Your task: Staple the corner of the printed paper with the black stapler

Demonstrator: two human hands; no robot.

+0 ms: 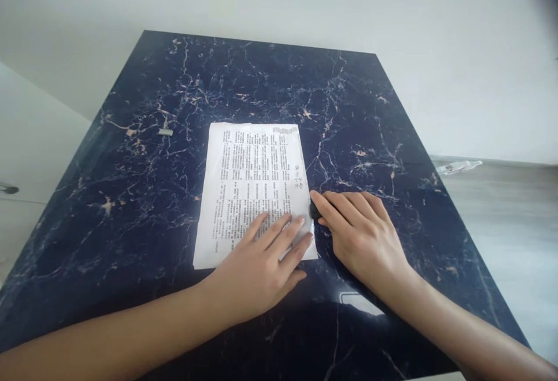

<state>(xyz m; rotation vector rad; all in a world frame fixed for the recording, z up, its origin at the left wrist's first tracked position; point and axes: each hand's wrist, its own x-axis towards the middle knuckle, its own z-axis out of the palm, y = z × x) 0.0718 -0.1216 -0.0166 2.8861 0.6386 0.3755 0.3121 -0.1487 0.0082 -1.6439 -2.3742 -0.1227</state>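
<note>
1. Left hand (261, 265): lies palm down, flat, with the fingers (283, 233) slightly spread. It presses on the near right corner of a sheet of paper (248, 178). The fingertips point away from the person and a little to the right.
2. Sheet of paper: white, densely printed, with a few handwritten marks near its right edge, just beyond the left fingertips. It lies flat on the tabletop (131, 212). Most of it stretches away from the left hand, ahead and to that hand's left. The right edge passes between the two hands.
3. Right hand (364, 233): palm down, fingers pressed together and pointing left toward the paper's edge. It sits just right of the left hand, close to it but apart.
4. Small dark object (314, 211): sits under the right index fingertip, touching the paper's right edge. It is mostly hidden, so its kind is unclear. Whether the right hand grips it or only rests on it cannot be told.
5. Tabletop: dark blue marble pattern with pale veins. A bright reflection lies near the right wrist.
6. Small grey strip (165, 132): lies well apart from both hands, far ahead and left of the left hand, beyond the paper's far left corner.
</note>
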